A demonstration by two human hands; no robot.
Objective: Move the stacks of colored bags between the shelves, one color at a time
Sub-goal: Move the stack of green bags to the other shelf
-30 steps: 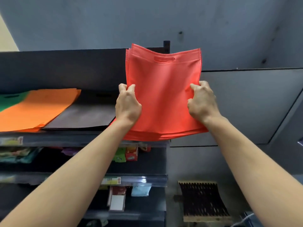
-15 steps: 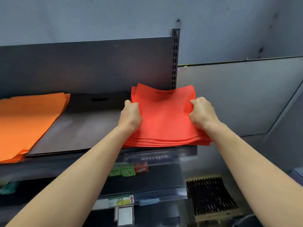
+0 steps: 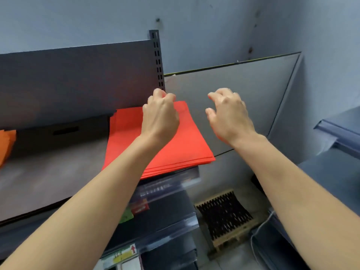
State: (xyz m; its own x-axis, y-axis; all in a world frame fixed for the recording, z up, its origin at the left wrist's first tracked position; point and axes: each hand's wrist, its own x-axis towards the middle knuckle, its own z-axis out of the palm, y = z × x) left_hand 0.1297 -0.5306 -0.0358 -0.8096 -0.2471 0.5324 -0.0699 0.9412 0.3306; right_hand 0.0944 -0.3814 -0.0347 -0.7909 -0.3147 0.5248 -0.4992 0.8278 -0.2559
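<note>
One stack of red bags (image 3: 175, 145) lies flat at the right end of the shelf (image 3: 171, 185), beside grey bags (image 3: 58, 162). The left hand (image 3: 159, 115) hovers over it with fingers (image 3: 160, 94) curled, and I cannot tell whether they grip. The right hand (image 3: 230, 117) hangs beside it, loose and empty. Placing looks done; the next move is to reach for another color.

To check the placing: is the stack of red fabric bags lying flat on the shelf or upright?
Flat. The stack of red fabric bags rests on the dark shelf, its layered edges visible at the front.

Left hand (image 3: 159, 117) raised, fingers curled; right hand (image 3: 229, 115) raised, fingers loose.
</note>
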